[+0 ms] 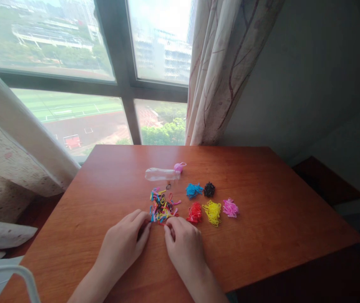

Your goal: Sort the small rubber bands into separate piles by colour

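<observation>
A mixed pile of small coloured rubber bands lies on the wooden table, just beyond my fingertips. My left hand rests at the pile's near left edge, thumb and fingers drawn together beside a blue band; what they pinch, if anything, is too small to make out. At the near right edge, my right hand has its thumb and forefinger closed at a red rubber band. Sorted by colour, further heaps lie to the right: red bands, yellow bands, blue bands, black bands and pink bands.
Behind the pile, a clear plastic bottle lies on its side, with a pink cap by its mouth. The table stands against a window with curtains. A white curved rail shows at lower left.
</observation>
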Demonstrator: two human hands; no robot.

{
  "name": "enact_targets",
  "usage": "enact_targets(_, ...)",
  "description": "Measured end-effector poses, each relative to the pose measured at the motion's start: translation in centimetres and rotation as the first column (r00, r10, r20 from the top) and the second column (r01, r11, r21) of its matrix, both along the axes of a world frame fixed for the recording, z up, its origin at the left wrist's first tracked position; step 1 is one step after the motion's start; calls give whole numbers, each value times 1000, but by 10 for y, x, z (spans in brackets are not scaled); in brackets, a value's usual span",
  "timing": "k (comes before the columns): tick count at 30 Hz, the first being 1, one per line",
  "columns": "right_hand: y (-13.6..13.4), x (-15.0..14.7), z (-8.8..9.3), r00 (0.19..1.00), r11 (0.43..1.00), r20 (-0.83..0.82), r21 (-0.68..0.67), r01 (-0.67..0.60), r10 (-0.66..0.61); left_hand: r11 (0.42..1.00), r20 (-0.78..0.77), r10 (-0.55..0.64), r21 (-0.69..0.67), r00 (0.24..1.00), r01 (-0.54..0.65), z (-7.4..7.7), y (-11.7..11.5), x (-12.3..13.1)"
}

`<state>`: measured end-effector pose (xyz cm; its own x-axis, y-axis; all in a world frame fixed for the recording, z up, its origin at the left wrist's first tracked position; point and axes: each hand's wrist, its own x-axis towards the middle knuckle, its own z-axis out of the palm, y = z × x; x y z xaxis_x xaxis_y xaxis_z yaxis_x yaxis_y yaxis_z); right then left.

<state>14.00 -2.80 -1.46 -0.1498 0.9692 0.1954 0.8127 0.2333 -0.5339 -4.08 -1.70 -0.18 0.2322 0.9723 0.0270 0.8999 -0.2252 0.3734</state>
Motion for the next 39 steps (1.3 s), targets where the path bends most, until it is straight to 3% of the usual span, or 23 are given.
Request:
enact_targets(7,-9,32,2,984,995,-170,68,71,-58,1000,-22,1,-27,1000,-2,1,0,0)
enact_targets(16,-5,71,-3,983,969,-84,172,178,-166,999,-35,0,-34,999,-1,1,1,0)
enact_targets(26,-11,66,-5,980,966,-112,183,182,-163,1000,7,27,0,1000,-27,0,2,-1)
enact_targets(39,-24,33,-8,991,990,-123,138,-34,52,996,89,61,56,994,-66,0,0,-2)
